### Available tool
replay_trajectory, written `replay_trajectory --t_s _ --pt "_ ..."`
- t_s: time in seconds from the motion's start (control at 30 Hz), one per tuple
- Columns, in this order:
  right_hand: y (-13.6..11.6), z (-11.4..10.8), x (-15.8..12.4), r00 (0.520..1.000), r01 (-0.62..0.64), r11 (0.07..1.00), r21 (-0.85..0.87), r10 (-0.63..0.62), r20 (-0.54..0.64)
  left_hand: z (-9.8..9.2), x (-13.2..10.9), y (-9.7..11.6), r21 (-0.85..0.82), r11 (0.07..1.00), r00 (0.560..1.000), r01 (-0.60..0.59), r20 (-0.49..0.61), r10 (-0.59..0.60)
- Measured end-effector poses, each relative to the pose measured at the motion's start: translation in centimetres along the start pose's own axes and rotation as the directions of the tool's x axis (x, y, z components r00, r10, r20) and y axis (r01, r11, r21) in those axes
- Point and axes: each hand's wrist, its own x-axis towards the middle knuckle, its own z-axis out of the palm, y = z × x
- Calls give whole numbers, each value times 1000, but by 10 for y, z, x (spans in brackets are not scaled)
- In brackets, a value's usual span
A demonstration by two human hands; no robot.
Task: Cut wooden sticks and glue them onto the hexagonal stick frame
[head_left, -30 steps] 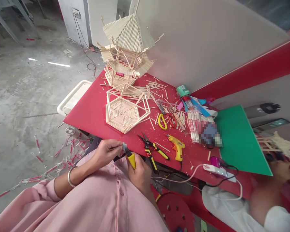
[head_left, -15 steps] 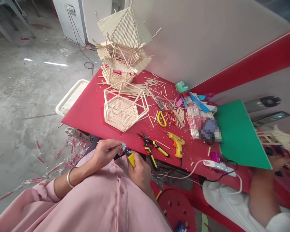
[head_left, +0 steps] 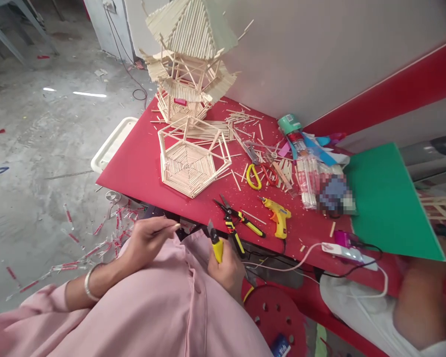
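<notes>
My right hand (head_left: 228, 270) is wrapped round a yellow utility knife (head_left: 217, 248), its blade pointing up and away from me. Over my lap, my left hand (head_left: 148, 238) pinches a small wooden stick (head_left: 177, 226); only its pale tip shows past my fingers. A gap separates knife and stick. On the red table (head_left: 134, 163) just beyond my hands stands a hexagonal stick frame (head_left: 188, 168) with a woven-looking floor. Behind it rises a tiered pagoda model (head_left: 193, 34) made of sticks. Black-and-yellow pliers (head_left: 234, 218) lie spread near the table's front edge.
Right of the pliers lie a yellow glue gun (head_left: 278, 218) and yellow-handled scissors (head_left: 253, 176). Loose sticks (head_left: 241, 116), packed sticks (head_left: 306, 181) and a power strip (head_left: 344, 252) cover other parts. A green board (head_left: 394, 208) stands before a co-worker's arm (head_left: 421, 302). Below is a red stool (head_left: 278, 317).
My hands have moved apart: the left drew back leftward with the stick, and the right shifted rightward with the knife. The view has turned slightly, and the co-worker's arm has moved.
</notes>
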Motion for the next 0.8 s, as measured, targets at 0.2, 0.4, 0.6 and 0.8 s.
replay_trajectory --t_s 0.2,0.4,0.6,0.8 --pt "-32 -1 18 980 157 972 173 -176 97 15 8 -3 -163 962 963 217 199 -183" --pt "-32 -3 23 971 201 969 142 -216 100 14 9 0 -177 950 939 258 276 -204" --pt "-32 2 22 972 209 970 125 -219 78 16 10 -2 -184 946 932 268 299 -205" --pt "-13 -12 21 997 4 996 -92 -11 -71 -8 1 -3 -162 925 903 343 327 -278"
